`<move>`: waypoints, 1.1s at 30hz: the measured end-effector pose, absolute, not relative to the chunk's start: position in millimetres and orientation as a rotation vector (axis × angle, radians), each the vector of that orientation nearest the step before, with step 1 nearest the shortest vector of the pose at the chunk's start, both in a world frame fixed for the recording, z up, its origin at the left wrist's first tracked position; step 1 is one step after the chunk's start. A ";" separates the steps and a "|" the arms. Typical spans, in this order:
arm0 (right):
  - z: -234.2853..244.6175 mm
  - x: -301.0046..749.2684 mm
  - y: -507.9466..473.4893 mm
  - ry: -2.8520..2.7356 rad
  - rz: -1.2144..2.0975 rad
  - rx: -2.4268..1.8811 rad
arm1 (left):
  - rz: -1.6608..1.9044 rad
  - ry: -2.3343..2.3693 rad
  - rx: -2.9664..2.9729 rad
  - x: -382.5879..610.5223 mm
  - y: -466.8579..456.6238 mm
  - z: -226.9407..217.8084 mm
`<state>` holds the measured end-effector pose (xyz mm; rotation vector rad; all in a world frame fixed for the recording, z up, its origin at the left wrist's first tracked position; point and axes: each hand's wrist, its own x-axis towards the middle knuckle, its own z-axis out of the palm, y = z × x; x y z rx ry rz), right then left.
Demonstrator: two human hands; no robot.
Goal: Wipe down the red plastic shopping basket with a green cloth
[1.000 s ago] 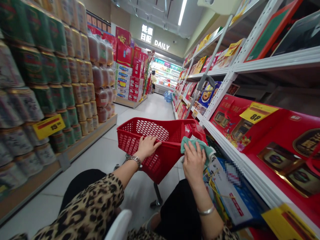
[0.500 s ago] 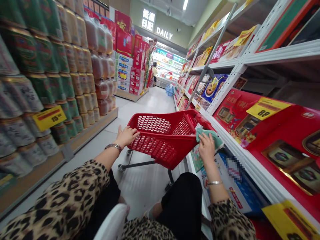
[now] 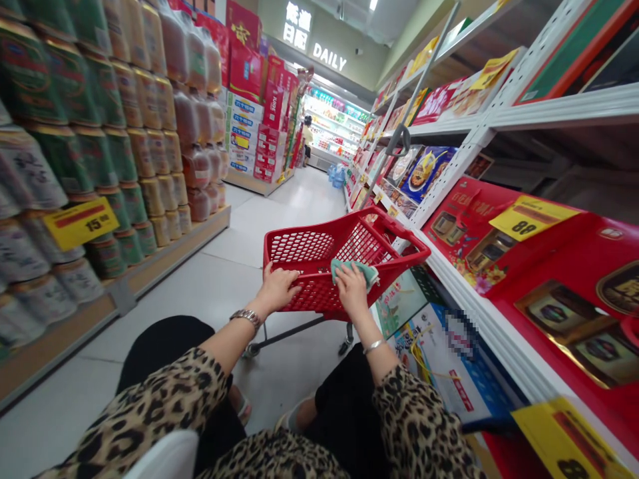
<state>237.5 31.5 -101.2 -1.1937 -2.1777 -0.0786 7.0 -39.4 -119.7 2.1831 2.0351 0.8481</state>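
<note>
A small red shopping cart (image 3: pixel 317 293) with a plastic mesh basket stands in front of my knees, at a slant. My left hand (image 3: pixel 277 289) is on the basket's near rim towards its left end, fingers hooked over the edge. Further right along that rim, my right hand (image 3: pixel 352 289) presses a green cloth (image 3: pixel 370 273) against the plastic. The cloth is bunched under the fingers and drapes over the edge. At the cart's right end the red push handle (image 3: pixel 422 251) is free of both hands.
Stacked drink cans (image 3: pixel 110 159) line the left side above a wooden plinth. White shelving (image 3: pixel 449 156) with red gift boxes (image 3: pixel 504 246) runs close along the right. The tiled aisle (image 3: pixel 249 219) leads to a lit chiller; a person (image 3: pixel 306 136) is near it.
My right hand has slid the cloth leftwards along the rim, away from the handle corner. The cart has turned slightly and its handle now shows. My left hand remains on the rim.
</note>
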 end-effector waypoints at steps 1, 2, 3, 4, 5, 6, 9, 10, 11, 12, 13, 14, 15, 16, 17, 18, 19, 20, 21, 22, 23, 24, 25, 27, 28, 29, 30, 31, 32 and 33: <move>-105.9 229.3 25.8 -2.214 -0.082 -1.168 | 0.865 2.037 2.180 10.7 -39.6 -120.5; -110.3 221.6 20.2 -2.255 -0.093 -1.138 | 0.877 2.040 2.178 13.6 -40.0 -121.0; -114.2 214.9 15.3 -2.296 -0.112 -1.110 | 0.885 2.043 2.177 15.7 -40.4 -121.3; -117.5 209.5 11.3 -2.331 -0.136 -1.088 | 0.890 2.047 2.176 16.9 -40.9 -121.5; -119.8 205.6 8.4 -2.358 -0.163 -1.076 | 0.892 2.049 2.176 17.5 -41.5 -121.7; -121.2 203.3 6.8 -2.374 -0.187 -1.072 | 0.893 2.050 2.176 17.4 -42.3 -121.7; -119.5 204.5 8.1 -2.400 -0.218 -1.070 | 0.904 2.048 2.180 15.2 -45.2 -121.8; -117.4 206.6 9.7 -2.411 -0.213 -1.070 | 0.909 2.047 2.181 14.1 -46.4 -121.8; -114.9 209.2 11.3 -2.423 -0.204 -1.074 | 0.913 2.046 2.182 13.1 -47.5 -121.9; -112.1 212.0 12.9 -2.433 -0.196 -1.083 | 0.917 2.044 2.183 12.2 -48.7 -122.0; -109.1 215.0 14.3 -2.442 -0.190 -1.094 | 0.919 2.042 2.184 11.5 -49.8 -122.1; -106.2 218.4 15.5 -2.450 -0.186 -1.104 | 0.920 2.038 2.186 11.0 -51.0 -122.2; -103.3 222.2 16.6 -2.456 -0.183 -1.111 | 0.921 2.033 2.189 10.7 -52.1 -122.2; -100.5 226.6 17.7 -2.462 -0.179 -1.114 | 0.922 2.028 2.193 10.6 -53.3 -122.3; -97.9 231.5 18.7 -2.466 -0.174 -1.115 | 0.921 2.022 2.196 10.9 -54.4 -122.4; -95.3 237.0 19.8 -2.467 -0.169 -1.118 | 0.920 2.017 2.198 11.5 -55.6 -122.5; -92.9 242.7 20.7 -2.465 -0.164 -1.123 | 0.919 2.012 2.201 12.5 -56.7 -122.6; -90.5 248.4 21.4 -2.461 -0.159 -1.129 | 0.919 2.007 2.204 13.8 -57.9 -122.8; -88.3 253.6 21.8 -2.459 -0.155 -1.131 | 0.920 2.002 2.206 15.5 -59.0 -123.0; -86.2 258.0 21.9 -2.461 -0.147 -1.128 | 0.924 1.998 2.209 17.6 -60.1 -123.4; -84.4 261.3 21.5 -2.465 -0.135 -1.119 | 0.931 1.994 2.211 19.8 -61.1 -123.8; -83.1 263.3 20.9 -2.468 -0.122 -1.107 | 0.940 1.991 2.212 22.1 -61.9 -124.2; -82.3 263.8 20.1 -2.464 -0.108 -1.098 | 0.949 1.989 2.212 24.4 -62.6 -124.6; -83.1 261.1 18.3 -2.419 -0.091 -1.103 | 0.968 1.988 2.211 28.3 -63.6 -125.3; -85.0 258.3 17.4 -2.382 -0.088 -1.113 | 0.976 1.989 2.211 29.7 -63.8 -125.4; -87.8 255.0 16.6 -2.343 -0.089 -1.119 | 0.980 1.991 2.211 30.6 -64.0 -125.5; -91.7 251.3 15.8 -2.310 -0.092 -1.114 | 0.982 1.994 2.212 30.9 -64.1 -125.3; -96.3 247.4 14.9 -2.286 -0.099 -1.094 | 0.982 1.997 2.213 30.7 -64.3 -125.1; -101.5 243.7 13.8 -2.274 -0.111 -1.058 | 0.980 2.001 2.215 30.0 -64.6 -124.9; -106.9 240.1 12.5 -2.274 -0.129 -1.010 | 0.976 2.006 2.216 28.8 -64.9 -124.6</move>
